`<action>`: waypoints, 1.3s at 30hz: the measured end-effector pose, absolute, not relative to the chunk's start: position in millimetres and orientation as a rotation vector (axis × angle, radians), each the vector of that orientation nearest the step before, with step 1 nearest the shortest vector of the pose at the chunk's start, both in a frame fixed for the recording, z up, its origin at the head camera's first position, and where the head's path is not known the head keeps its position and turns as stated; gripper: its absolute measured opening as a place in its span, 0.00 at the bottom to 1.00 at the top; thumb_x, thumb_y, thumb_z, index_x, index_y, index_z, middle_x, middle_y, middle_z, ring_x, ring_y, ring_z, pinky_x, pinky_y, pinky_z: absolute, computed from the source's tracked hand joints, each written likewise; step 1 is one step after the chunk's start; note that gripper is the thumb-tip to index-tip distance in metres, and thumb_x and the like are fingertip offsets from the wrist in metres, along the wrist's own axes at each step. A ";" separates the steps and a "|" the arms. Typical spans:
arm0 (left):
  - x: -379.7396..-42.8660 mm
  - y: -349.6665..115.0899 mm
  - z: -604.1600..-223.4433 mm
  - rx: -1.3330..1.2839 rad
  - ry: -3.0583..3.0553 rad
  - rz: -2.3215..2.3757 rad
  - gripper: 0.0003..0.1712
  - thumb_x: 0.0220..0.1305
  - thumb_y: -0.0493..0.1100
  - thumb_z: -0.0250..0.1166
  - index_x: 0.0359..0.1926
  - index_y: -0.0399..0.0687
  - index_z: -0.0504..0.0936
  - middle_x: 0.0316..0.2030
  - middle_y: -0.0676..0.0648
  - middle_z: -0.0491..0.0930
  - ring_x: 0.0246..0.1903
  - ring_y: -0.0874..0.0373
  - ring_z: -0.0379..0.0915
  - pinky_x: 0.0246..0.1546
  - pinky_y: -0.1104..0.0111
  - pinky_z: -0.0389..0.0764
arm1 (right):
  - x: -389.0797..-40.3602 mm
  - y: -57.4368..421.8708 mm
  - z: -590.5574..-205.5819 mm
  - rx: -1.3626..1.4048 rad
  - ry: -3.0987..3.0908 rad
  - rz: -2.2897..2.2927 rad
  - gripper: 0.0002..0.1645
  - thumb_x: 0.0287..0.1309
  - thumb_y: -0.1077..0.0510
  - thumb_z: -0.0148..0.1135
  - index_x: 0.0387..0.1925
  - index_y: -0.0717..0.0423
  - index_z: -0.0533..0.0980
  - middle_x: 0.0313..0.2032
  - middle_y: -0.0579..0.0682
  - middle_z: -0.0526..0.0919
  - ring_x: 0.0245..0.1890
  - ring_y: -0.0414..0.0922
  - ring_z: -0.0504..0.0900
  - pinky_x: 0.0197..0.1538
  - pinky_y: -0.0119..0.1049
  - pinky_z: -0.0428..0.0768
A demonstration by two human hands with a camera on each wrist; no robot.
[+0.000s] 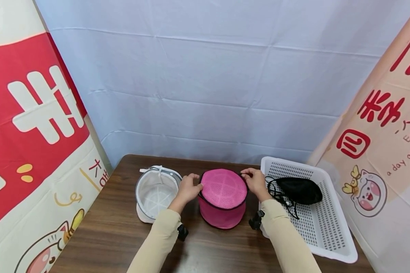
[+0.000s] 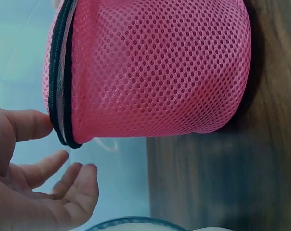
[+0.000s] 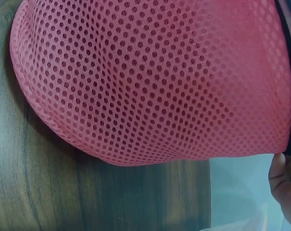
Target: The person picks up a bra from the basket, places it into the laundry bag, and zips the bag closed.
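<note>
A round pink mesh laundry bag [image 1: 222, 216] with black-trimmed edges stands upright on the table, its pink top covering it. At its left rim, my left hand [image 1: 189, 188] touches the black zipper edge with one digit. The other fingers of that hand [image 2: 44, 187] hang apart below the edge in the left wrist view. My right hand [image 1: 256, 182] pinches the black rim on the opposite side. Only a few of its fingertips [image 3: 278, 171] show in the right wrist view. Left of the bag sits a white, open, round fabric piece [image 1: 157, 193] with a grey rim.
A white perforated plastic basket [image 1: 331, 242] stands on the right of the brown wooden table [image 1: 99, 227]. Inside it lie a black fabric item [image 1: 300, 190] and thin black cords [image 1: 276, 193]. A pale cloth [image 1: 205, 94] hangs behind, with printed cloths at both sides.
</note>
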State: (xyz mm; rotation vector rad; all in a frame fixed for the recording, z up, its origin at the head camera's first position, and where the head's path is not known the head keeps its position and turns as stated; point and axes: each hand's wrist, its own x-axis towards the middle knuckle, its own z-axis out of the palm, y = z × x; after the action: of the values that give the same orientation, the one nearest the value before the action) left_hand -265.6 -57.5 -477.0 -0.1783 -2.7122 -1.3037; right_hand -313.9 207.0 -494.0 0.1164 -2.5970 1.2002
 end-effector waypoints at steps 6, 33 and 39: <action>-272.8 -55.7 -467.9 -0.194 -2.742 -1.224 0.18 0.54 0.40 0.64 0.46 0.36 0.78 0.41 0.38 0.73 0.45 0.44 0.68 0.45 0.55 0.69 | -312.5 208.3 -493.5 0.114 -2.587 1.236 0.06 0.56 0.68 0.60 0.36 0.64 0.81 0.32 0.56 0.82 0.28 0.48 0.78 0.30 0.37 0.74; -312.8 -38.9 -474.1 -0.063 -2.808 -1.456 0.13 0.63 0.46 0.60 0.42 0.42 0.84 0.43 0.43 0.79 0.48 0.47 0.72 0.46 0.58 0.72 | -314.0 207.5 -494.8 0.216 -2.518 1.341 0.02 0.51 0.66 0.67 0.30 0.63 0.82 0.26 0.54 0.82 0.17 0.42 0.75 0.21 0.32 0.74; -313.3 -39.2 -474.1 -0.073 -2.802 -1.466 0.09 0.61 0.44 0.63 0.35 0.45 0.85 0.36 0.46 0.80 0.40 0.51 0.73 0.38 0.62 0.75 | -313.7 206.4 -493.4 0.187 -2.521 1.367 0.03 0.52 0.66 0.66 0.30 0.63 0.82 0.25 0.53 0.81 0.16 0.42 0.73 0.20 0.33 0.73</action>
State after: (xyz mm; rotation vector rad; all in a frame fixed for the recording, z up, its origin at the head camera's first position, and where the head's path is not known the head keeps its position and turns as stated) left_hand -313.3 -39.2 -474.1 -0.0735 -2.8021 -1.4660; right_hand -313.7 206.4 -493.4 0.1867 -2.5207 1.3671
